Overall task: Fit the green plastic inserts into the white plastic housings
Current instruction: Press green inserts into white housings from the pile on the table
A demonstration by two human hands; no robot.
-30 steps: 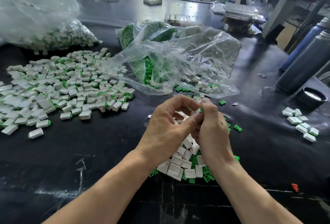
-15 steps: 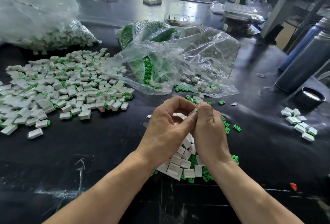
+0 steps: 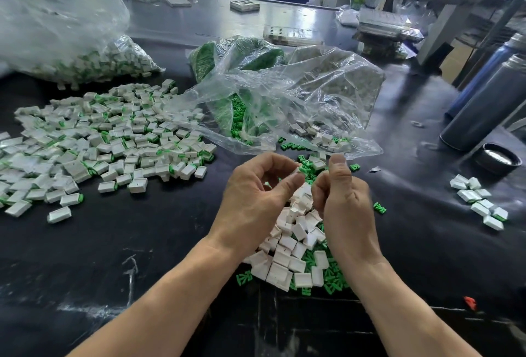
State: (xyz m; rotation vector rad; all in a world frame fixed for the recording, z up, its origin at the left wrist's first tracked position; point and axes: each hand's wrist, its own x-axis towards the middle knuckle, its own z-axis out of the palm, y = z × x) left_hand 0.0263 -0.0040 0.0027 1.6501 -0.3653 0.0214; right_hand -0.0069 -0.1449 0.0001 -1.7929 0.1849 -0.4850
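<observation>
left hand (image 3: 250,203): fingers (image 3: 293,183) curled, thumb towards forefinger tip; a small white piece seems pinched there, too blurred to confirm, cannot tell the hold
right hand (image 3: 345,200): thumb up, fingers clenched towards the palm; whatever sits inside is hidden, cannot tell
hands apart: just beside each other above the feed pile, likely so a housing and an insert can be pushed together in mid-air
white housings (image 3: 287,254): loose heap directly below and between both hands, kept there for a short reach
green inserts (image 3: 330,282): mixed under and around that heap, more just beyond the fingertips at the bag mouth
clear bag (image 3: 284,100): lies open beyond the hands, spilling inserts towards them, serves as supply
finished pile (image 3: 108,140): white housings with green ends showing, well to the left of the left hand, likely the drop zone, kept apart from raw stock
small cluster (image 3: 481,203): a few assembled pieces well to the right of the right hand, purpose unclear
counter (image 3: 113,257): dark, carries everything
stage: judged mid-batch, many housings unfilled
</observation>
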